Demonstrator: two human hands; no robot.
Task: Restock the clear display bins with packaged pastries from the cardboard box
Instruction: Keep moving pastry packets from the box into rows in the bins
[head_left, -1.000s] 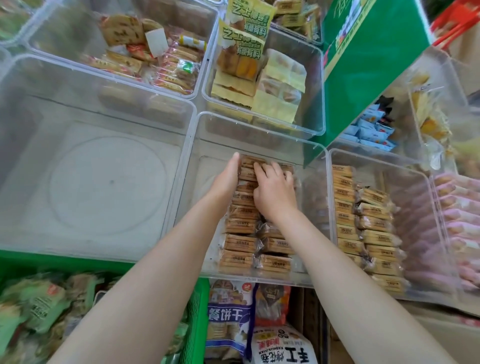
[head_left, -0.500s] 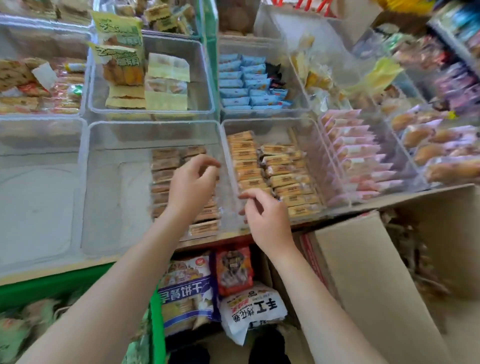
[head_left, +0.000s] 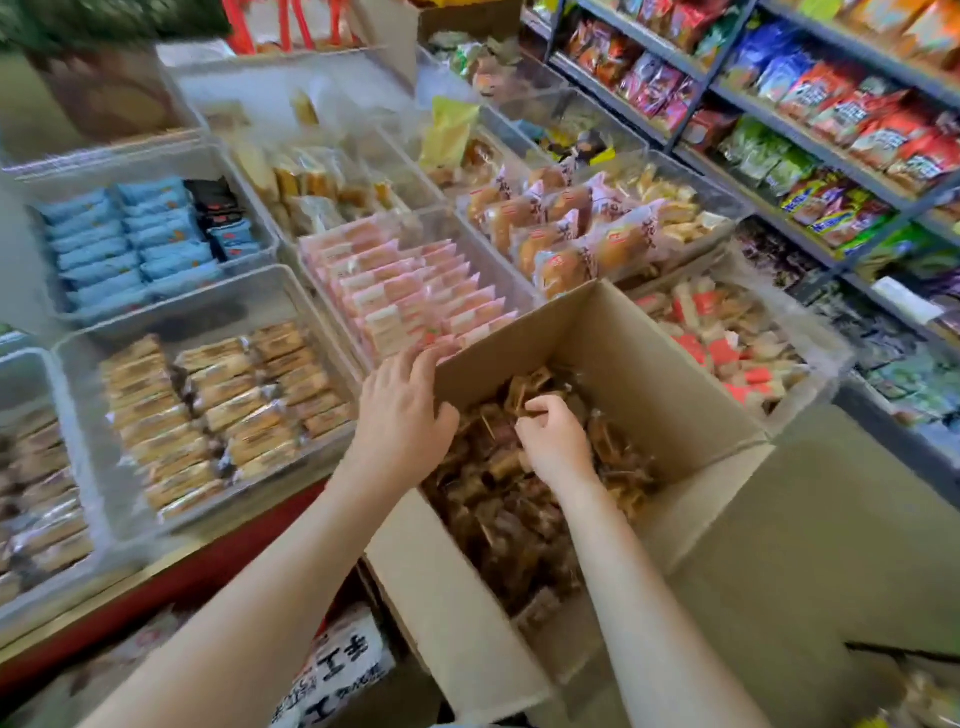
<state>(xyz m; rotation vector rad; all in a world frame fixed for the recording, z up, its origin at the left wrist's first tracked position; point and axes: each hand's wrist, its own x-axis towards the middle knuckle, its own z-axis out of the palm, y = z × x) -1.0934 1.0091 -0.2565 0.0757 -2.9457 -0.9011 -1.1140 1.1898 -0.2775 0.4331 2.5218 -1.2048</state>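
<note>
The packaged pastries (head_left: 524, 483) lie loose in a heap inside the open cardboard box (head_left: 649, 374), which fills the lower centre and right of the frame and stands just beside the front edge of the desk (head_left: 218, 551). They look like small brown cakes in clear crinkly film, so I judge them light, soft enough to crush if squeezed, and a little slippery against each other; the safest hold is probably across the body of a pack with several gathered at once, not by the thin sealed ends, which may slide out of the fingers. The right hand (head_left: 556, 441) is down in the box at centre frame, its fingers curled in and apparently pinching a pack at the top of the heap, though blur hides exactly how many it has. The left hand (head_left: 402, 415) sits at the box's left wall, fingers loosely spread with the tips over the rim near the far left corner; whether it presses the cardboard or only hovers against it I cannot tell, and it holds no pack. The clear display bin (head_left: 332, 358) of tan pastries, left of centre, already carries several rows, and the bin at the far left edge (head_left: 62, 405) seems partly filled too.
</note>
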